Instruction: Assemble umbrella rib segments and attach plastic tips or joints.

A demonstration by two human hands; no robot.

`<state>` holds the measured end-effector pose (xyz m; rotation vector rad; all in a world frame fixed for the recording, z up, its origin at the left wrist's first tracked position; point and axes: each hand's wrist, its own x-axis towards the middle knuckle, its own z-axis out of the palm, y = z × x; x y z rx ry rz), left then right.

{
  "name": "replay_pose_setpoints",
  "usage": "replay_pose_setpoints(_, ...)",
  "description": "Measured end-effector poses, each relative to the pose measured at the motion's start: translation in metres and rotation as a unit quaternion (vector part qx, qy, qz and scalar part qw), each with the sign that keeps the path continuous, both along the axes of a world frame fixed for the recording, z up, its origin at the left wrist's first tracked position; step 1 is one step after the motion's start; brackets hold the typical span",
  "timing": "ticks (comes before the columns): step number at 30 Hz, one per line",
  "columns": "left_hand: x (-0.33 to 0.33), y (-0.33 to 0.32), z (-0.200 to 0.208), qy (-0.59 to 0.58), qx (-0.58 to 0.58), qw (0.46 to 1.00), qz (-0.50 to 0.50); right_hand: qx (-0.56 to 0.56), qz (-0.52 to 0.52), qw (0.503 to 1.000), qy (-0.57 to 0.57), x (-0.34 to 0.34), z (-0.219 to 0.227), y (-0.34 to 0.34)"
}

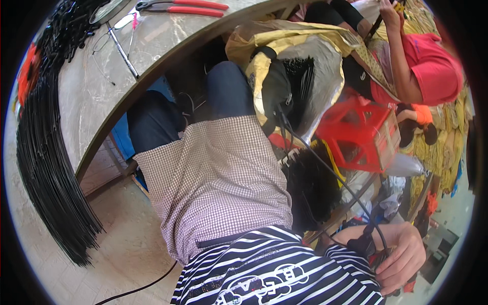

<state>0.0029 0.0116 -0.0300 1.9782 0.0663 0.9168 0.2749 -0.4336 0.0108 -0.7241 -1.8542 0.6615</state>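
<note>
Right hand (404,259), fingers curled, whether clamped on anything indiscernible, lies beside a slim, black, flexible cable (357,199), which passes the near rim of a large yellow-and-silver sheet bag (300,35) and could snag there if tugged.

Pliers (195,10), black strands (48,162) on table (91,112)

There's an open lane over the grey tabletop (91,122), between the black strands (48,152) and the pen-like tool (122,52)! Room above the checked apron (218,168), too. But the right side's jammed: black cable (330,171) running past the right hand (401,259), open sack (332,76) and red stool (333,124) beyond!
</note>
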Motion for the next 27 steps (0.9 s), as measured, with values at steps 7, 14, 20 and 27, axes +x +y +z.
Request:
replay_pose_setpoints(7,-0.018,-0.006,0.002,0.041,0.053,0.997,0.023,0.024,0.101,0.994,0.029,0.010,-0.001,0.074)
replay_pose_setpoints(14,-0.015,0.003,-0.014,0.051,0.105,0.991,0.060,0.105,-0.106,0.912,0.383,0.037,-0.104,-0.016)
replay_pose_setpoints(20,-0.117,0.011,-0.266,0.343,-0.391,0.769,0.371,-0.520,-0.548,0.524,0.392,-0.007,-0.316,-0.056)
replay_pose_setpoints(27,-0.153,-0.094,-0.318,0.386,-0.721,0.531,0.222,-0.576,-0.514,0.481,0.415,-0.079,-0.428,-0.008)
